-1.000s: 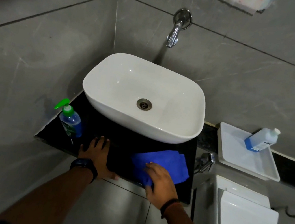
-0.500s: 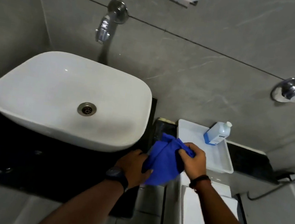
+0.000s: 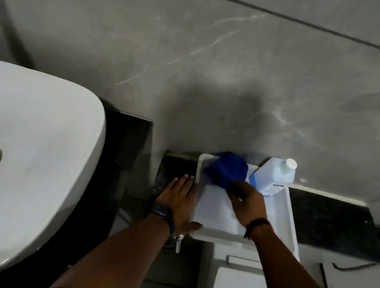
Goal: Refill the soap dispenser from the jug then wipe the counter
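The blue cloth [image 3: 226, 171] is no longer hanging between both hands at the basin's corner: it is now lying inside the white tray [image 3: 283, 213], and the left hand [image 3: 179, 201] has let go of it. That hand is lying released, its fingers straight and pointing to twelve o'clock along the tray's left wall, with the thumb pressing against the tray's near left corner and the fingertips reaching onto a dark strip of ledge [image 3: 176, 166]. The right hand [image 3: 246, 205] is reaching into the tray and grasping the cloth, which is bunching up at the hand's eleven o'clock near the tray's far rim; motion blur is hiding the fingers themselves. The jug [image 3: 273, 176] is leaning against the grey wall [image 3: 220, 62] in the tray's far right corner, at the right hand's one o'clock, just beside the cloth but apart from it. Bare tray floor is showing between the two hands, and more at the right hand's three o'clock. A watch [image 3: 163, 212] is sitting on the left wrist. At nine o'clock from the left hand the black counter [image 3: 121, 153] is running under the white basin [image 3: 25, 145], whose rim is overhanging it. At three o'clock from the tray more dark ledge is stretching along the wall.
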`<state>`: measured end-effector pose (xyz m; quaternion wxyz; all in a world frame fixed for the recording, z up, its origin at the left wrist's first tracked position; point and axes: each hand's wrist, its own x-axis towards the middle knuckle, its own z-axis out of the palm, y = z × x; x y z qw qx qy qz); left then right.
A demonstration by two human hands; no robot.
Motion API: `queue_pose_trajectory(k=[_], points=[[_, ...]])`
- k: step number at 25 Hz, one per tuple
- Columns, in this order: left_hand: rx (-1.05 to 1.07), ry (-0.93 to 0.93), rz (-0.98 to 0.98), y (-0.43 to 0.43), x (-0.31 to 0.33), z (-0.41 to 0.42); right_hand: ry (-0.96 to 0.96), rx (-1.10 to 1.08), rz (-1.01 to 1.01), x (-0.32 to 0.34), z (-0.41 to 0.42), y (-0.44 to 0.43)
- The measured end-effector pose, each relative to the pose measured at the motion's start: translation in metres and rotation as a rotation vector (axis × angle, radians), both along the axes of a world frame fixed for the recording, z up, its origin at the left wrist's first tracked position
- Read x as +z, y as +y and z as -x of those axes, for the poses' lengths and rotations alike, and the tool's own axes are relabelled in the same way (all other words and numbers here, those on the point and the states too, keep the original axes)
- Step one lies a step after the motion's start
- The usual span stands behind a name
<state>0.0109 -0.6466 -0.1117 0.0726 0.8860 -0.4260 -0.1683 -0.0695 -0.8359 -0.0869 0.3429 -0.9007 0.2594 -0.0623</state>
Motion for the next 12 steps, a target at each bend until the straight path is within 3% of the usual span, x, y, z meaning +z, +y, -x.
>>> queue_pose_trajectory(k=[3,5,9,12], points=[[-0.065,0.04,-0.076,-0.004,-0.027,0.003,0.413,0.408,0.209,-0.052,0.016,-0.01],[-0.058,0.063,-0.082,-0.002,-0.031,0.005,0.515,0.534,0.299,-0.058,0.019,-0.014],[-0.05,0.037,-0.092,0.001,-0.012,0.003,0.646,0.547,0.397,-0.043,0.019,-0.01],[-0.054,0.034,-0.037,0.013,0.02,0.004,0.566,0.299,0.292,-0.008,0.024,0.015]])
